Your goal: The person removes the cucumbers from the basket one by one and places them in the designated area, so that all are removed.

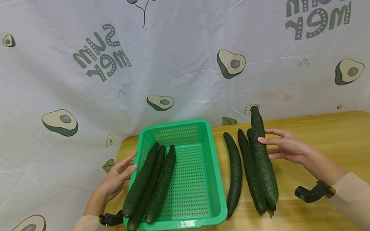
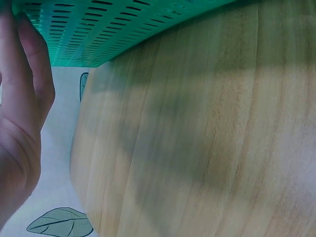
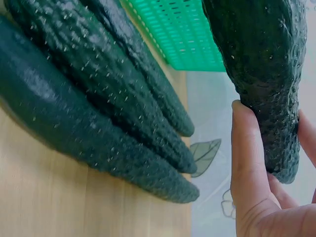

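One cucumber (image 1: 265, 167) is held in the right hand's grip (image 1: 286, 146).

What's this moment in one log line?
right hand: holds cucumber; left hand: at side of basket; basket: three cucumbers; table: three more cucumbers

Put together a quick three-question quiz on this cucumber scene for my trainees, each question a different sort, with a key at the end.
1. Count: how many cucumbers lie in the green basket?
2. Multiple choice: in the head view, on which side of the green basket are the loose cucumbers on the table?
A) left
B) right
C) far side, by the printed sheet
3. True or false: the right hand is holding nothing.

Key:
1. Three.
2. B.
3. False; it grips a raised cucumber.
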Available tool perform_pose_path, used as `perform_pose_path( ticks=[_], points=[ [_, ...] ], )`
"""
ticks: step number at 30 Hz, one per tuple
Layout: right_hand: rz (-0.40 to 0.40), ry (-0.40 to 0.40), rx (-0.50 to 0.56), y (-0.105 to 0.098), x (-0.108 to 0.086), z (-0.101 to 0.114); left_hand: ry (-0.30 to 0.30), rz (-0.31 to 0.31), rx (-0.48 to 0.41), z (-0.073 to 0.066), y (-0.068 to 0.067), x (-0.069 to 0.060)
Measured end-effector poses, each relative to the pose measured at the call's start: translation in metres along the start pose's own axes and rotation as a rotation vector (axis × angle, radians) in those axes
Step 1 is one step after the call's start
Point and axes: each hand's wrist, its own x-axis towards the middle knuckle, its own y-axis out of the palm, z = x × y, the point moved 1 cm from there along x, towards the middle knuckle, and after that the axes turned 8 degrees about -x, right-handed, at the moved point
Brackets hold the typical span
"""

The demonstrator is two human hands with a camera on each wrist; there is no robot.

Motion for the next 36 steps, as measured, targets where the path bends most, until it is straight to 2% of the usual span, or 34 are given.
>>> perform_pose_path(
  ticks=[11, 18, 25, 36],
  points=[
    [-0.028, 0.018, 0.023, -0.013, -0.002, -0.014, 0.02, 0.007, -0.032, 0.003, -0.002, 0.002],
    [-0.04, 0.037, -0.041, -0.022, 0.001, -0.026, 0.013, 0.004, -0.041, 0.004, -0.003, 0.003],
    [-0.058, 0.051, -0.07, -0.026, 0.002, -0.035, 0.018, 0.019, -0.045, 0.004, -0.003, 0.003],
    [-0.068, 0.064, -0.102, -0.032, 0.005, -0.048, 0.008, -0.001, -0.042, 0.003, -0.002, 0.002]
  ],
)
